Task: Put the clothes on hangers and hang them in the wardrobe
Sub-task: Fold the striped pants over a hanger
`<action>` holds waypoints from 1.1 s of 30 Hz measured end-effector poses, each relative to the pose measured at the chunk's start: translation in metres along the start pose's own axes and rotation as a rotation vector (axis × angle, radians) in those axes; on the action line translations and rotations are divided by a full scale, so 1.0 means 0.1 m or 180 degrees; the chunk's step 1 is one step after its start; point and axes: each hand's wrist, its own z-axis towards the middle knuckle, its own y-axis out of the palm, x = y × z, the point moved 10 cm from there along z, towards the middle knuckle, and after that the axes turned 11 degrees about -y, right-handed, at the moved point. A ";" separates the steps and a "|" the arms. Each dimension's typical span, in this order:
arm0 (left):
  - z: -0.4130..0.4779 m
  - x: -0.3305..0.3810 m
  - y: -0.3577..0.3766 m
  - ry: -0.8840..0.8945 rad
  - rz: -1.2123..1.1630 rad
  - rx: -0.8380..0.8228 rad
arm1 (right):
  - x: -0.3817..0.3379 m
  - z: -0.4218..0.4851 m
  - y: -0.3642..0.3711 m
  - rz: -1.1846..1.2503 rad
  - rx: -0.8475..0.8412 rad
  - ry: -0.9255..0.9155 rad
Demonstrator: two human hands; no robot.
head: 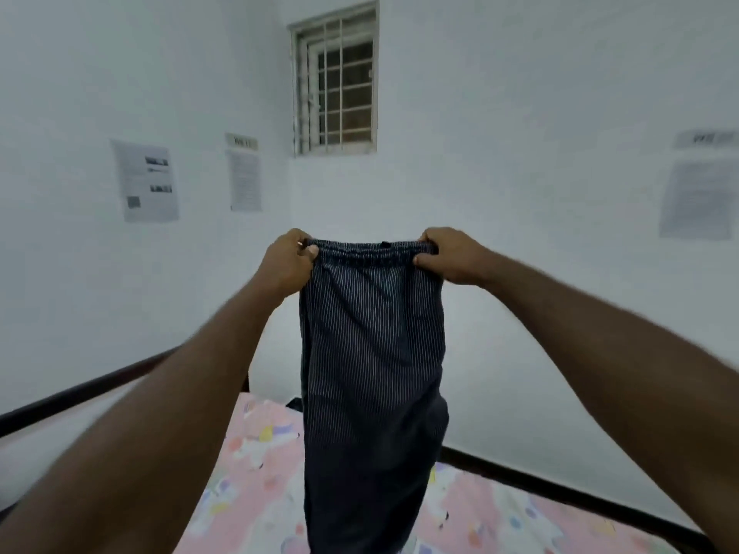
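Dark navy pinstriped trousers point(374, 353) hang straight down in front of me, held up by their elastic waistband. My left hand point(286, 259) pinches the left end of the waistband. My right hand point(448, 255) pinches the right end. The trouser legs fall over the bed and run out of the bottom of the view. No hanger and no wardrobe are in view.
Below lies a bed with a pink patterned sheet point(256, 465) and a dark metal frame point(80, 389). A small dark item point(294, 403) lies on the sheet behind the trousers. White walls carry paper notices point(146, 179); a barred window point(338, 80) sits high ahead.
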 end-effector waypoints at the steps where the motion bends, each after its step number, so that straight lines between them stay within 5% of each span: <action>1: 0.03 0.02 0.00 -0.0036 0.0291 -0.0022 | -0.04 0.06 0.04 -0.0355 -0.0218 0.0051; 3: 0.05 0.04 -0.03 -0.0218 0.0170 -0.0061 | -0.16 0.15 -0.01 -0.0696 -0.0190 0.0057; 6: 0.03 -0.06 0.03 -0.0762 -0.1322 -0.0467 | -0.28 0.15 -0.20 -0.0637 0.0143 0.0125; 10: -0.03 -0.03 0.17 -0.0752 -0.2153 -0.1254 | -0.29 0.02 -0.33 0.0541 0.0489 0.0343; 13: -0.14 0.11 0.23 -0.0214 -0.1665 -0.1498 | -0.26 -0.09 -0.42 0.0940 0.0717 0.0439; 17: -0.12 0.15 0.24 0.0195 -0.1289 -0.1194 | -0.22 -0.23 -0.43 0.1058 0.0792 0.0568; 21: -0.08 0.13 0.27 0.0015 -0.1701 -0.1031 | -0.17 -0.32 -0.36 0.1435 0.0583 0.0671; 27: -0.02 0.23 0.68 -0.0040 -0.2070 -0.1724 | 0.14 -0.29 -0.49 0.2028 0.0755 0.0658; 33: 0.43 0.01 1.27 -0.0542 -0.1757 -0.1534 | 0.83 -0.14 -0.26 0.1599 0.0139 0.0815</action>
